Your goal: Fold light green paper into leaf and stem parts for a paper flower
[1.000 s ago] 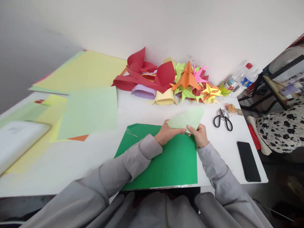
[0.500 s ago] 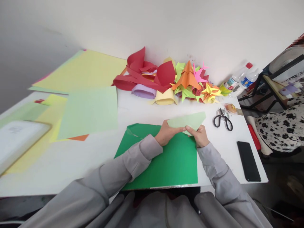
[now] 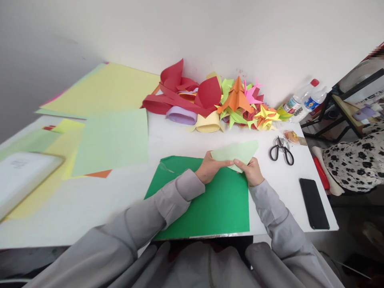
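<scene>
A folded sheet of pale green paper [image 3: 235,150] is held up between both hands, above the far edge of a green board [image 3: 207,204]. My left hand [image 3: 209,166] grips its left side, thumb stretched along the lower edge. On the right, my right hand [image 3: 252,171] pinches the lower edge, its thumb tip close to the left thumb. Most fingers of both hands are hidden behind the paper. Black-handled scissors [image 3: 281,151] lie on the table to the right of my right hand.
Red paper shapes [image 3: 207,96] and folded paper planes [image 3: 237,98] stand along the wall. Bottles [image 3: 300,100] are at the back right, a black phone [image 3: 313,204] near the right edge. Loose pale green [image 3: 117,140] and yellow sheets [image 3: 105,90] cover the left, beside a white box [image 3: 27,176].
The paper's right tip has shifted very slightly left. Both hands keep their grip in nearly the same place.
</scene>
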`<state>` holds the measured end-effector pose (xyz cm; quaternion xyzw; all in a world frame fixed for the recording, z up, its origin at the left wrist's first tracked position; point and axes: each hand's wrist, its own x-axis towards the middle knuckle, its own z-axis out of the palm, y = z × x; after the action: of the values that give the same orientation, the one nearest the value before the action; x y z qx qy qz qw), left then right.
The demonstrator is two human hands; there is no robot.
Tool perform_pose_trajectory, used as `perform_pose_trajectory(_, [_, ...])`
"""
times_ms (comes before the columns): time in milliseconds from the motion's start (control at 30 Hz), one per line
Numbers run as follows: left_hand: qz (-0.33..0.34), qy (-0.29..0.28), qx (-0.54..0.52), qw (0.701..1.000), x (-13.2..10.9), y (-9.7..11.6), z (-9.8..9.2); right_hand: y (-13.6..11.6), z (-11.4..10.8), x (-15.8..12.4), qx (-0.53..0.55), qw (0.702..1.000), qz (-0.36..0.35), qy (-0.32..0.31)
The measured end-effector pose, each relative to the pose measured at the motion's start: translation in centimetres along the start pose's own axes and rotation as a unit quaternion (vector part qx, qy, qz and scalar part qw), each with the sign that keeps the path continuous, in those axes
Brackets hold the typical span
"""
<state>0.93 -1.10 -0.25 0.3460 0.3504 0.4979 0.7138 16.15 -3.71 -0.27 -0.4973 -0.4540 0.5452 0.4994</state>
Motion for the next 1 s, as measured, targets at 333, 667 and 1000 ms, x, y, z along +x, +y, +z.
perform_pose_trajectory(333, [-0.005,-0.002,0.020,1.000,0.14,0.32,0.12,0.08,-0.19,0.26,0.026,0.999,-0.013,0.023])
perform_pose_trajectory(667, [0.010,0.007,0.024,1.000,0.53,0.17,-0.09,0.16,-0.54,0.41,0.019,0.999,-0.016,0.045])
perform_pose_trajectory(1000, [0.027,0.046,0.033,0.998,0.43,0.60,0.09,0.28,-0.64,0.66,0.041,0.996,-0.036,0.075])
